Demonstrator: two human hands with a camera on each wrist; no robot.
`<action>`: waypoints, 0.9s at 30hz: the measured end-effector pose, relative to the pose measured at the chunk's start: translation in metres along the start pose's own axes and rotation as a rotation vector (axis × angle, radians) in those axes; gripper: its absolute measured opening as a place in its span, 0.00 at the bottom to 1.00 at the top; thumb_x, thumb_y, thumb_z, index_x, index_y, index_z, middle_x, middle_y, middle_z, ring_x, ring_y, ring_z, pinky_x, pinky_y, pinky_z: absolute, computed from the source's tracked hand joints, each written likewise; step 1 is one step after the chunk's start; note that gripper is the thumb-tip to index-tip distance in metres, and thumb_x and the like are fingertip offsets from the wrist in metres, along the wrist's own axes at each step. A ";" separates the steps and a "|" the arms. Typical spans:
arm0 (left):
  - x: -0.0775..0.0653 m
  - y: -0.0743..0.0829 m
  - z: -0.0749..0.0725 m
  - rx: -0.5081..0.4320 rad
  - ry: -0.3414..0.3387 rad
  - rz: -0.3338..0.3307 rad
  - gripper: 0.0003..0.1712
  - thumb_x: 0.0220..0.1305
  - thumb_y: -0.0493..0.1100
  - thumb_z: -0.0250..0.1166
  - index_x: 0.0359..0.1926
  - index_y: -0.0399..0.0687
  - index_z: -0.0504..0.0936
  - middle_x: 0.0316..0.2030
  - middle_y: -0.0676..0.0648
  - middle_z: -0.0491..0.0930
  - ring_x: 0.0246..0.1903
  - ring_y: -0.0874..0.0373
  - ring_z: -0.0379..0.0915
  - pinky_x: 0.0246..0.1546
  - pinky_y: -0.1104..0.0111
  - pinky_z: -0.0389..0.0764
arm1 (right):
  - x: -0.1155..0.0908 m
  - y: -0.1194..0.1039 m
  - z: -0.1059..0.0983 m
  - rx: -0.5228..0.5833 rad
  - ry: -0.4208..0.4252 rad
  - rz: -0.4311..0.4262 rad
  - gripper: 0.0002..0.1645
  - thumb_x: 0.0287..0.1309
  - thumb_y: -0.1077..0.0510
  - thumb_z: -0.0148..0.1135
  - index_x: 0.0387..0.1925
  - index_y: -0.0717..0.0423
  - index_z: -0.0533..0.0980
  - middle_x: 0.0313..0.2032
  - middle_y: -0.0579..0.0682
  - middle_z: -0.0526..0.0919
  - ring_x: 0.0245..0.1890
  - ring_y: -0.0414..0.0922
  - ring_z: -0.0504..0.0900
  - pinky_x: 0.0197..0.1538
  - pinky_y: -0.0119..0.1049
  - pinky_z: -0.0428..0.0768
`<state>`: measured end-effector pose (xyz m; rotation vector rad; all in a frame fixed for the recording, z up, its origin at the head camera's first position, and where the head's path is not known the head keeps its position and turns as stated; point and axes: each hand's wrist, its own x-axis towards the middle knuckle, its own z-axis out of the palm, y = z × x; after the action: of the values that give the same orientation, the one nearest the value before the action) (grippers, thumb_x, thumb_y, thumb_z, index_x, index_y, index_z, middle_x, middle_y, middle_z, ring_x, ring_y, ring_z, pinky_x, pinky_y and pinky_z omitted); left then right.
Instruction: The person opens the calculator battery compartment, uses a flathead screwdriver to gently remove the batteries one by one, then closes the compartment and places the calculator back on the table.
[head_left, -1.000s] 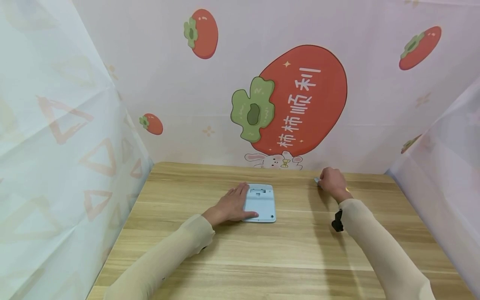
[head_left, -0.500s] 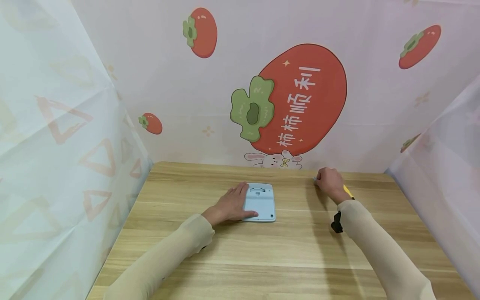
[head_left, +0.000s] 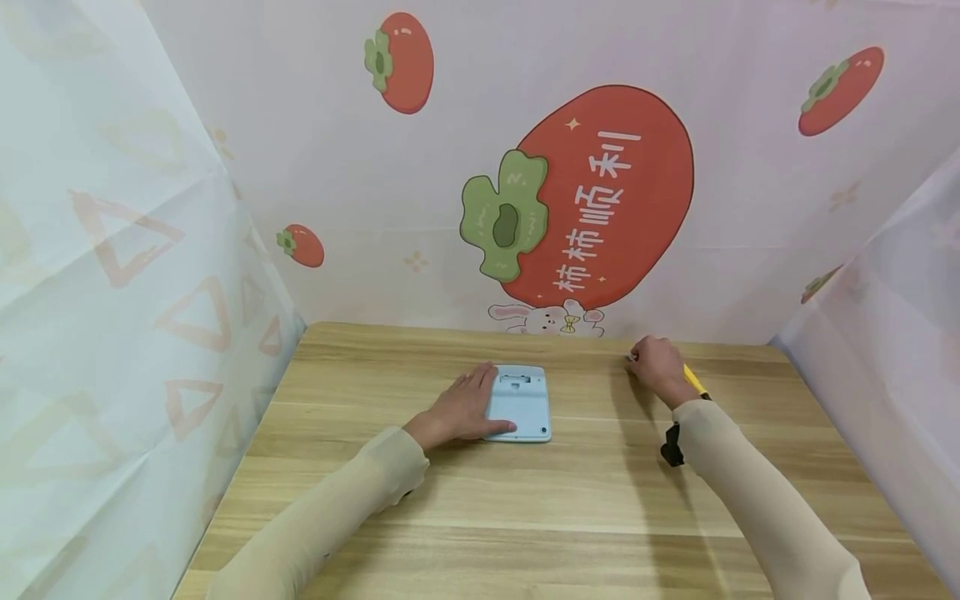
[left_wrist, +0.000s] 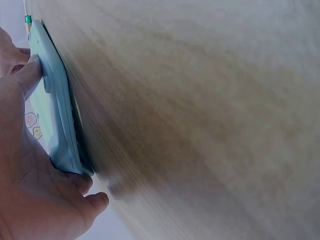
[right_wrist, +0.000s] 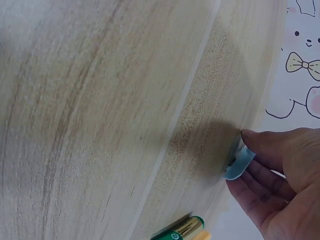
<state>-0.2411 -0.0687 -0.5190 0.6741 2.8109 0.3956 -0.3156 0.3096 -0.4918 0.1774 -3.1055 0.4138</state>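
A light blue calculator [head_left: 521,408] lies face down on the wooden table, its open battery recess showing near the far edge. My left hand [head_left: 463,407] holds it at the left side; in the left wrist view the thumb [left_wrist: 30,75] presses on its back and other fingers meet its edge. Further right, by the table's back edge, my right hand [head_left: 658,367] pinches a small light blue battery cover [right_wrist: 241,164] between thumb and fingers. A green and gold battery [right_wrist: 185,230] lies near that hand in the right wrist view.
A yellow stick-like object [head_left: 694,379] with a dark end lies just right of the right hand, partly hidden by it; its kind cannot be told. A printed wall sheet [head_left: 420,300] stands directly behind the table [head_left: 465,517], with white sheets at both sides.
My right hand has shifted slightly left, uncovering more of the yellow object. The battery cover has turned and shows less in the head view. My left hand and the calculator stay put.
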 end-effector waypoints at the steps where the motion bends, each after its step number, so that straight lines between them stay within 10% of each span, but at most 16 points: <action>1: 0.000 0.000 0.000 0.000 0.003 0.002 0.65 0.64 0.76 0.65 0.84 0.41 0.50 0.84 0.41 0.50 0.82 0.49 0.48 0.82 0.52 0.54 | 0.000 0.000 0.000 0.001 -0.008 0.001 0.11 0.63 0.60 0.72 0.38 0.68 0.88 0.34 0.61 0.89 0.32 0.53 0.84 0.41 0.53 0.85; 27: -0.001 0.000 0.000 -0.002 0.009 0.008 0.66 0.63 0.77 0.65 0.84 0.40 0.50 0.83 0.41 0.51 0.82 0.48 0.49 0.81 0.51 0.55 | 0.000 0.000 -0.003 0.023 -0.018 -0.027 0.19 0.65 0.65 0.67 0.17 0.58 0.79 0.15 0.44 0.70 0.23 0.46 0.69 0.31 0.41 0.67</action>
<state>-0.2403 -0.0691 -0.5184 0.6848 2.8166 0.4033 -0.3159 0.3102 -0.4890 0.2240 -3.1132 0.4495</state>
